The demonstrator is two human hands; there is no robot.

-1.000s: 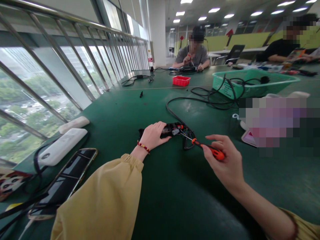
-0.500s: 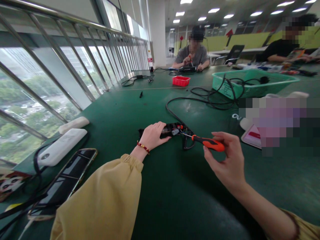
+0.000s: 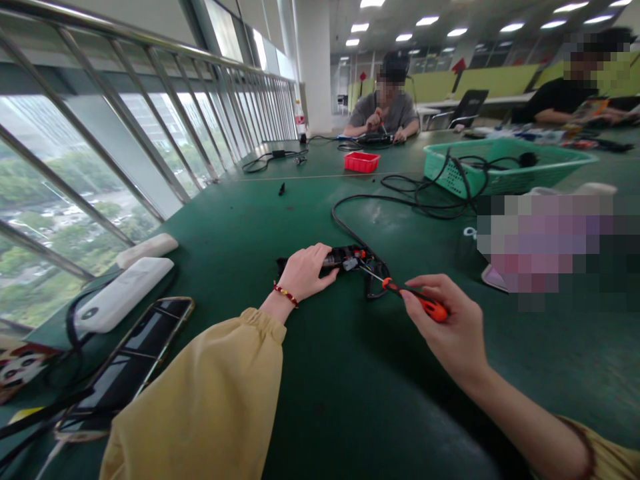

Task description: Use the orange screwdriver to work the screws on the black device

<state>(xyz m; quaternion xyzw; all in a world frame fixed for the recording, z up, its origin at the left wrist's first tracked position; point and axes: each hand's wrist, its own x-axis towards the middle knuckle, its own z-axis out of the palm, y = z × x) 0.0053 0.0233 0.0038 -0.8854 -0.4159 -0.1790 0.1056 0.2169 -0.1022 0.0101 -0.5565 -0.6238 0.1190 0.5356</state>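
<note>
Looks like you're somewhere in the middle of this one. The black device (image 3: 345, 255) is lying on the green table (image 3: 320, 373) around the centre of the frame, and its right end is opened up: you can see a grey part (image 3: 351, 264), a bit of red and some thin wires, with no cover over them. So I'd call the opening-up part done, at least at that end.

Your left hand (image 3: 306, 272) is curled over the body, thumb on the near side, pinning it down. Your right hand (image 3: 447, 319) has the orange-and-black screwdriver (image 3: 393, 285) pinched by its handle between thumb and fingers, shaft angled up-left into the exposed end. Can't tell whether the tip is actually seated in a screw or just near the wires; too small from here.

What's left, by my reckoning: whatever you're doing at that end isn't wrapped up, since the tool's right there and the guts are bare. No telling how many screws are in or out. The black cable (image 3: 370, 196) loops from that end toward the green basket (image 3: 555, 179) at upper right, and there's a small black piece (image 3: 282, 189) lying loose above your left hand, well apart from the device. Can't say if it belongs.
</note>
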